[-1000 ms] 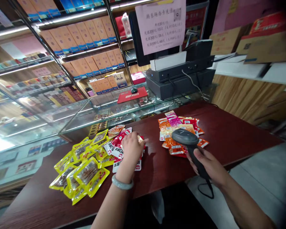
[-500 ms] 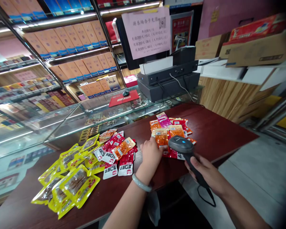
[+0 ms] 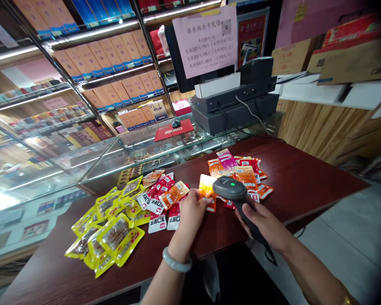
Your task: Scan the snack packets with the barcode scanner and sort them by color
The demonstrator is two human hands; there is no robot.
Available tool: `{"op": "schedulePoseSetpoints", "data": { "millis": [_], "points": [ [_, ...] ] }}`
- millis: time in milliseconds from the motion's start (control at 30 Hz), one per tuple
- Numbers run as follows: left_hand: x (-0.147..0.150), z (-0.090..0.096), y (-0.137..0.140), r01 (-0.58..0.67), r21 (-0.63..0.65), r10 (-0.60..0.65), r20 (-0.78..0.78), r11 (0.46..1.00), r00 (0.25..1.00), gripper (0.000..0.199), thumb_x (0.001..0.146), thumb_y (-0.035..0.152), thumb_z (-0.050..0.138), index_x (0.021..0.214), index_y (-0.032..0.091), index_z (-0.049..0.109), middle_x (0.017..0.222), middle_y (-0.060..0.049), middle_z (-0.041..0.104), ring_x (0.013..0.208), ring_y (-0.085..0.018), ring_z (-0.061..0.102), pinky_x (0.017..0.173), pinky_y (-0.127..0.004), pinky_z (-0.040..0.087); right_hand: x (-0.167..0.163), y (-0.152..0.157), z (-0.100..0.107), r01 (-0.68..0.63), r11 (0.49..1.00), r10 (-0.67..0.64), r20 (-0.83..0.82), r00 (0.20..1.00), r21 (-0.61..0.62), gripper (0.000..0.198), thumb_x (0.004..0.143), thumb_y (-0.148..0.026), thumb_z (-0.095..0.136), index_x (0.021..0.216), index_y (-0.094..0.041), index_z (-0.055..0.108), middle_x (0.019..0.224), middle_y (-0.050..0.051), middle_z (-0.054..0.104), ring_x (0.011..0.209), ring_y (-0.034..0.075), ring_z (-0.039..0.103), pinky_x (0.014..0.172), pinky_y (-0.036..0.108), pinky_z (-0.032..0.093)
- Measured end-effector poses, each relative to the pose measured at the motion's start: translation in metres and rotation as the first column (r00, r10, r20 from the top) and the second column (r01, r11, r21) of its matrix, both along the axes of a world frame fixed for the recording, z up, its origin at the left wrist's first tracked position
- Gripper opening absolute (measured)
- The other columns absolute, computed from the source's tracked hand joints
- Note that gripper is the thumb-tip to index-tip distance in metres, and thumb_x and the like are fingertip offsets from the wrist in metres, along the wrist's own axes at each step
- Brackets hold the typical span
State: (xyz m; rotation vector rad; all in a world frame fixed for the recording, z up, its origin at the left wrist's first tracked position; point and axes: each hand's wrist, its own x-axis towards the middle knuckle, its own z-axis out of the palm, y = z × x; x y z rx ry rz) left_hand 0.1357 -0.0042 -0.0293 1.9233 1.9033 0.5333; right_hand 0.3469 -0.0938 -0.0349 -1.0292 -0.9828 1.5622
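Observation:
My right hand (image 3: 263, 222) grips a black barcode scanner (image 3: 230, 188) by its handle; a green light shows on its head. Pinched in my left hand (image 3: 193, 207) is an orange snack packet (image 3: 207, 190), brightly lit by the scanner's beam. To the right of it lies a pile of orange, pink and red snack packets (image 3: 246, 176), partly behind the scanner. Left of my left hand are red-and-white packets (image 3: 158, 221) with an orange packet (image 3: 174, 195) on top. Yellow snack packets (image 3: 116, 235) form a heap farther left.
The packets rest on a dark red wooden table (image 3: 292, 169). Behind it stand a glass display case (image 3: 104, 156), a black cash drawer (image 3: 235, 114) and a monitor bearing a pink notice (image 3: 206, 46). Cardboard boxes (image 3: 352, 63) are stacked at the right.
My left hand has drawn the orange packet left, away from the pile. The scanner has moved left over it, its light turning from blue to green with a bright beam on the packet.

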Motion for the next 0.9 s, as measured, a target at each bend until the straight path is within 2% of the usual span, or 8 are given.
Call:
{"op": "schedulePoseSetpoints", "data": {
  "millis": [100,167,233,300,400,533,767,900],
  "points": [
    [-0.04,0.004,0.006,-0.175,0.038,0.176,-0.014,0.984,0.984,0.033,0.082,0.048,0.068,0.099,0.023,0.053,0.087,-0.003,0.069,0.084,-0.023,0.066,0.075,-0.032,0.044,-0.002,0.0,-0.002,-0.028,0.999,0.027,0.022,0.999,0.023,0.045,0.087,-0.065,0.06,0.097,-0.021,0.054,0.07,-0.005,0.049,0.05,0.008,0.043,0.044,0.019,0.037],
    [-0.061,0.012,0.009,-0.308,0.196,0.334,-0.113,0.931,0.936,0.041,0.082,0.053,0.065,0.109,0.024,0.054,0.108,-0.009,0.068,0.106,-0.031,0.062,0.088,-0.041,0.044,-0.002,0.0,-0.004,-0.049,0.998,0.048,0.036,0.998,0.029,0.046,0.088,-0.065,0.059,0.097,-0.02,0.055,0.069,-0.005,0.048,0.05,0.008,0.043,0.044,0.019,0.037],
    [-0.068,0.019,0.011,-0.315,0.358,0.397,-0.185,0.879,0.899,0.051,0.083,0.053,0.065,0.121,0.023,0.053,0.128,-0.014,0.061,0.125,-0.035,0.051,0.101,-0.047,0.039,-0.002,0.001,-0.005,-0.044,0.999,0.043,0.031,0.999,0.017,0.046,0.087,-0.065,0.059,0.097,-0.021,0.055,0.07,-0.005,0.049,0.05,0.007,0.042,0.044,0.018,0.037],
    [-0.057,0.023,0.012,-0.203,0.374,0.303,-0.232,0.905,0.924,0.049,0.084,0.05,0.064,0.124,0.023,0.055,0.131,-0.013,0.06,0.128,-0.033,0.048,0.107,-0.046,0.035,-0.001,0.003,-0.007,-0.017,1.0,0.017,0.009,1.0,-0.001,0.047,0.086,-0.066,0.061,0.098,-0.021,0.054,0.07,-0.005,0.049,0.049,0.006,0.041,0.043,0.018,0.035],
    [-0.017,0.017,0.014,0.027,0.215,0.031,-0.262,0.976,0.964,0.04,0.086,0.05,0.062,0.117,0.025,0.063,0.121,-0.01,0.067,0.12,-0.03,0.055,0.104,-0.042,0.038,0.003,0.005,-0.008,0.02,1.0,-0.02,-0.004,1.0,-0.007,0.046,0.086,-0.065,0.061,0.094,-0.021,0.052,0.069,-0.006,0.049,0.047,0.005,0.041,0.042,0.017,0.035],
    [0.037,0.003,0.022,0.197,0.091,-0.164,-0.285,0.976,0.944,0.044,0.086,0.052,0.061,0.117,0.021,0.064,0.117,-0.013,0.068,0.113,-0.032,0.058,0.097,-0.042,0.041,0.01,0.007,-0.011,0.052,0.999,-0.051,0.023,0.998,-0.011,0.047,0.087,-0.066,0.06,0.086,-0.02,0.051,0.066,-0.006,0.048,0.047,0.006,0.042,0.042,0.017,0.036],
    [0.078,0.004,0.076,0.047,0.062,-0.024,-0.334,0.997,0.942,0.061,0.089,0.066,0.044,0.113,0.013,0.062,0.12,-0.022,0.064,0.118,-0.037,0.055,0.095,-0.047,0.042,0.019,0.015,-0.008,0.135,0.991,-0.134,0.026,0.991,-0.024,0.049,0.082,-0.069,0.063,0.086,-0.021,0.051,0.063,-0.007,0.049,0.043,0.006,0.042,0.04,0.018,0.035],
    [0.084,0.003,0.101,0.025,0.023,-0.017,-0.307,0.999,0.952,0.066,0.078,0.072,0.055,0.109,0.014,0.061,0.123,-0.023,0.064,0.12,-0.039,0.055,0.098,-0.047,0.041,0.024,0.016,-0.004,0.177,0.983,-0.176,0.031,0.984,-0.041,0.051,0.079,-0.07,0.065,0.085,-0.021,0.052,0.064,-0.007,0.05,0.042,0.006,0.041,0.04,0.018,0.036]
  ]
}}
